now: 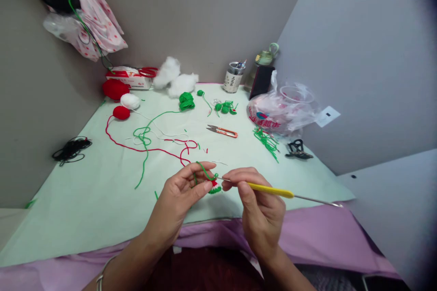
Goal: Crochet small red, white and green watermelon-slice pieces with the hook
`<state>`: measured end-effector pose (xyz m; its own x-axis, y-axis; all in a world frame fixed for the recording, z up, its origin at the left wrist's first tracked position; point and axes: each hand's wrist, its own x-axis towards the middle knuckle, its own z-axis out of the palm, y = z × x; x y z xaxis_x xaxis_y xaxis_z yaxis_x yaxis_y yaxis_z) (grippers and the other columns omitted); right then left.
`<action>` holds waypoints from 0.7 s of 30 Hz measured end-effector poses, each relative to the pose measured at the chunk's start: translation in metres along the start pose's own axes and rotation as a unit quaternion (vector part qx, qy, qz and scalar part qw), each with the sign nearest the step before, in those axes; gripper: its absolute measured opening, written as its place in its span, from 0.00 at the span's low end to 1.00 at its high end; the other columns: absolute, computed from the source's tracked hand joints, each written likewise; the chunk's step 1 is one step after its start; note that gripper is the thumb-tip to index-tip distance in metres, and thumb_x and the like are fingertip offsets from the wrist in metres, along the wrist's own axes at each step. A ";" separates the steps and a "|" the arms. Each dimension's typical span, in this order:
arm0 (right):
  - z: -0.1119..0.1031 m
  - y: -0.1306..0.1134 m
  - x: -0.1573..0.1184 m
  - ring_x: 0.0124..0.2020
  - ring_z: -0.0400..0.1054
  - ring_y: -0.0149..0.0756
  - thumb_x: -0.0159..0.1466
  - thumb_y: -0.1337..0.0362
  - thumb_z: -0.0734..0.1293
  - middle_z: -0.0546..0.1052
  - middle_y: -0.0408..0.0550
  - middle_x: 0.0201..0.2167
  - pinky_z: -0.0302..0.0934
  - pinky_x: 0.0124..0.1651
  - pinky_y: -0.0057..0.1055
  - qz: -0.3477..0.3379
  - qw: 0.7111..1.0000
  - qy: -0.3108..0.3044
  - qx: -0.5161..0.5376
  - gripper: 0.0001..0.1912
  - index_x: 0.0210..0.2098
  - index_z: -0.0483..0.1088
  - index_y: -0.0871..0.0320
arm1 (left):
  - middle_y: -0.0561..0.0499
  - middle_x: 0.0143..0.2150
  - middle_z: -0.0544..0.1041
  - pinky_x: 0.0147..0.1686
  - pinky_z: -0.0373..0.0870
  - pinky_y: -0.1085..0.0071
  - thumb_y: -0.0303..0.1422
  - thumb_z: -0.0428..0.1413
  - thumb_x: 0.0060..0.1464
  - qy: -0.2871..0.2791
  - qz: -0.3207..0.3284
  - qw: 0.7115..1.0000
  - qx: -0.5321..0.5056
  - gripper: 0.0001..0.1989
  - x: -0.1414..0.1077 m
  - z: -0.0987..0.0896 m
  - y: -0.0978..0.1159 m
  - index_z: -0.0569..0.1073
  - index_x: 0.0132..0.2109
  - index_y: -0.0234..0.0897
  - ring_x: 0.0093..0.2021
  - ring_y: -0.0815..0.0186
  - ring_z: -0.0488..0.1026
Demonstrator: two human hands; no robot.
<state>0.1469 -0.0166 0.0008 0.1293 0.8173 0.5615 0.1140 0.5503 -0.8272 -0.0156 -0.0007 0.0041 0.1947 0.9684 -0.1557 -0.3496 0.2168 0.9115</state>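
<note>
Between the fingers of my left hand point(186, 191) is a small crocheted piece point(215, 187) in red, white and green. Green yarn point(204, 170) runs over that hand's fingers to a loop at the top of the piece. My right hand point(261, 204) grips a crochet hook point(269, 189) by its yellow handle, thumb and fingers closed round it. The hook's thin metal tip points left and meets the green loop. Its other metal end sticks out to the right.
Orange thread snips point(221, 131) lie beyond my hands. Red point(121, 112), white point(130, 101) and green point(186, 101) yarn balls stand at the back left, black cord point(71, 150) at the left edge. A plastic bag point(283, 111), green yarn scraps point(266, 143) and a black clip point(298, 150) are at right.
</note>
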 end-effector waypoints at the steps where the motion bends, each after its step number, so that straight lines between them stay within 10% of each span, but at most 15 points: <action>1: 0.000 0.000 0.000 0.35 0.76 0.34 0.74 0.71 0.64 0.81 0.47 0.37 0.73 0.37 0.32 -0.002 1.000 -0.001 -0.003 0.11 0.43 0.78 0.55 | 0.52 0.42 0.81 0.49 0.71 0.71 0.36 0.70 0.56 0.000 0.001 1.000 0.000 0.12 0.000 0.000 0.000 0.86 0.49 0.47 0.45 0.65 0.75; 21: -0.001 -0.002 -0.001 0.41 0.77 0.37 0.69 0.80 0.64 0.82 0.49 0.38 0.74 0.43 0.33 -0.123 0.981 -0.067 -0.132 0.16 0.48 0.76 0.56 | 0.55 0.38 0.79 0.45 0.71 0.74 0.34 0.70 0.57 0.016 0.037 0.998 0.046 0.15 0.001 -0.004 -0.007 0.84 0.52 0.49 0.41 0.67 0.74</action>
<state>0.1478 -0.0188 0.0020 -0.0623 0.6902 0.7209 0.3791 0.6845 -0.6226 -0.0171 -0.0005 -0.0040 0.1411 0.9851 -0.0984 -0.2762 0.1346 0.9516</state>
